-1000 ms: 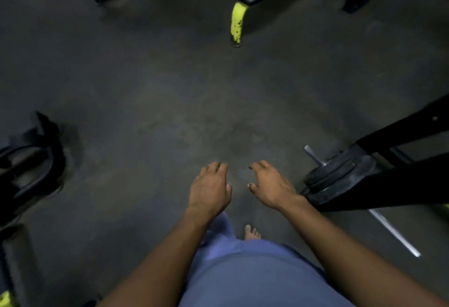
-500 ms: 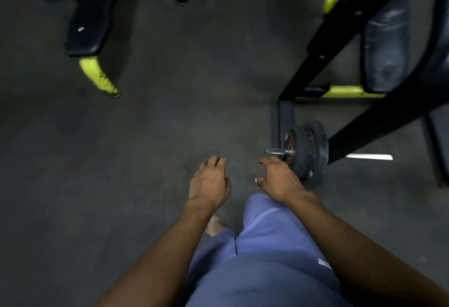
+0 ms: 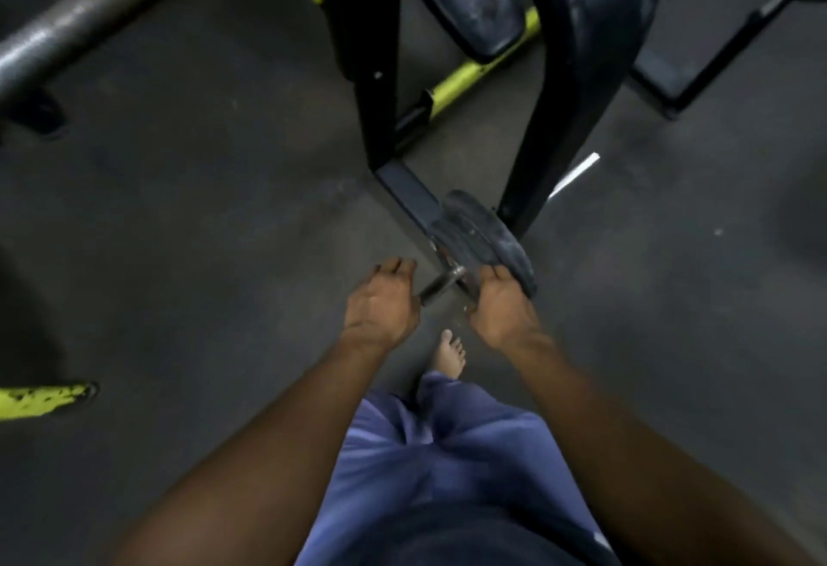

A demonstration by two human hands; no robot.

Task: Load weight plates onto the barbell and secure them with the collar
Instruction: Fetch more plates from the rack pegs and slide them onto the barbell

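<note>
Several dark weight plates (image 3: 481, 236) sit stacked on a short steel peg (image 3: 441, 285) low on a black rack, just above the floor. My right hand (image 3: 503, 303) is at the near rim of the outermost plate, its fingers curled over the edge. To the left of the peg's tip is my left hand (image 3: 385, 299), fingers loosely bent and apart, holding nothing. A grey barbell (image 3: 89, 15) runs across the upper left. No collar shows.
The black rack uprights (image 3: 371, 73) rise behind the plates, with a yellow-green base bar (image 3: 470, 77). A large dark plate (image 3: 604, 15) hangs on the rack at the upper right. My bare foot (image 3: 449, 353) stands below the peg. A yellow-green bench foot (image 3: 44, 400) lies at left.
The view has swung toward the rack and closer to it. Both hands have moved forward to the plate stack; my right hand now rests on the outer plate's rim.
</note>
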